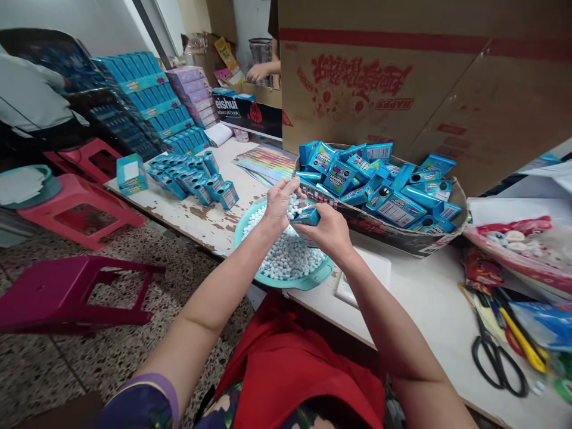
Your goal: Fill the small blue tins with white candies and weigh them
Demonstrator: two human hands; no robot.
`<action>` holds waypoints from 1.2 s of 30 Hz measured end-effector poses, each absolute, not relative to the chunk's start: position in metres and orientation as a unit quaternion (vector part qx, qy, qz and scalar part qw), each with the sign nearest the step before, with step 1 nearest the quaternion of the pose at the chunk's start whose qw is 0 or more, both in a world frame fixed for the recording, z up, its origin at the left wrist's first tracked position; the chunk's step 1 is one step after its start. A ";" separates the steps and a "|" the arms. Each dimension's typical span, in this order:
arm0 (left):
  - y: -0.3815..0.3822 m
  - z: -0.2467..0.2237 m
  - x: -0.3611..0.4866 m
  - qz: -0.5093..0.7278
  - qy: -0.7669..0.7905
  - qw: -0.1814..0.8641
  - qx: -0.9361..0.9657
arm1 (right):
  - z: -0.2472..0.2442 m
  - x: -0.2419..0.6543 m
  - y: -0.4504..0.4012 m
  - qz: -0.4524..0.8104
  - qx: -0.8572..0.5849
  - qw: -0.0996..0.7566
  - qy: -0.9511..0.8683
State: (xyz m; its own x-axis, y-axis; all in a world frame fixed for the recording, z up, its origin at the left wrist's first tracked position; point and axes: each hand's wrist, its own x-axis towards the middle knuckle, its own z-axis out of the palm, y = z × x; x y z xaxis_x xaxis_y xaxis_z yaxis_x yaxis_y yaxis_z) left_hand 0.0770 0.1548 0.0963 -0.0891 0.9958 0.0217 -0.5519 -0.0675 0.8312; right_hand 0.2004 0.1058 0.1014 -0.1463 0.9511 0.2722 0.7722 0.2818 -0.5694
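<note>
A: We start at our right hand (328, 229): it is closed around a small blue box (307, 215), gripped by its sides with the open end turned left.

B: And our left hand (277, 205) sits right against that opening, fingers pinched together with what look like a few of the white pellets (286, 253). Both hands hover over the teal basin (313, 280) at the near edge of the tabletop (429, 298).

A: We judge the box light and thin-walled; squeeze too hard and the card would buckle. Holding it by the long sides, as we do, keeps the mouth square.

B: The pellets seem small, round and hard, so they would roll and slip away easily. Working over the basin catches strays.

A: Farther right, the low cardboard tray (402, 235) is heaped with more blue boxes (393, 196), just beside our right hand.

B: To the far left, a cluster of standing boxes (192, 179) lies well apart, with stacked cartons (147, 101) beyond.

A: Near right, scissors (498, 360) lie among pens. A big cardboard carton (402, 77) walls the far side.

B: Another person's hand (259, 71) works far back. Nothing stands between our hands and the basin.
</note>
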 end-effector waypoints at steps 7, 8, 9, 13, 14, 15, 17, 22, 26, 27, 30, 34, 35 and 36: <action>0.159 0.096 0.080 0.650 0.367 0.568 0.347 | 0.104 0.204 0.107 0.149 -0.587 0.311 -0.732; 0.159 0.097 0.082 0.653 0.373 0.559 0.350 | 0.103 0.205 0.107 0.154 -0.579 0.318 -0.735; 0.160 0.098 0.083 0.656 0.376 0.550 0.354 | 0.102 0.205 0.107 0.163 -0.566 0.322 -0.741; 0.160 0.105 0.086 0.657 0.378 0.532 0.378 | 0.096 0.209 0.107 0.185 -0.543 0.373 -0.729; 0.159 0.107 0.086 0.655 0.380 0.531 0.380 | 0.095 0.209 0.107 0.184 -0.544 0.389 -0.721; 0.159 0.109 0.087 0.654 0.383 0.529 0.381 | 0.094 0.209 0.107 0.185 -0.544 0.401 -0.714; 0.158 0.112 0.087 0.658 0.390 0.522 0.378 | 0.093 0.209 0.106 0.197 -0.537 0.412 -0.709; 0.156 0.116 0.088 0.660 0.378 0.524 0.383 | 0.090 0.207 0.104 0.218 -0.531 0.433 -0.695; 0.155 0.117 0.088 0.652 0.386 0.530 0.381 | 0.087 0.207 0.105 0.225 -0.524 0.452 -0.686; 0.154 0.117 0.088 0.652 0.382 0.531 0.384 | 0.087 0.207 0.106 0.230 -0.521 0.456 -0.684; 0.152 0.119 0.087 0.654 0.368 0.531 0.393 | 0.085 0.209 0.107 0.246 -0.517 0.473 -0.669; 0.147 0.124 0.087 0.646 0.372 0.537 0.396 | 0.083 0.212 0.108 0.252 -0.510 0.503 -0.651; 0.146 0.125 0.088 0.642 0.371 0.540 0.399 | 0.082 0.211 0.108 0.256 -0.505 0.507 -0.650; 0.144 0.126 0.089 0.638 0.367 0.543 0.404 | 0.081 0.211 0.108 0.260 -0.502 0.510 -0.648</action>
State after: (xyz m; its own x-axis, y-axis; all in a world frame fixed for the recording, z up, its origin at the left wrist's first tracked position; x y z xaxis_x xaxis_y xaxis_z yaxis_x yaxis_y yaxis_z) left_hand 0.0891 0.1443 0.1262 -0.0837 0.9896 0.1166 -0.3958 -0.1404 0.9075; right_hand 0.2110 0.1078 0.0806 0.0256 0.9164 0.3994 0.3848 0.3597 -0.8500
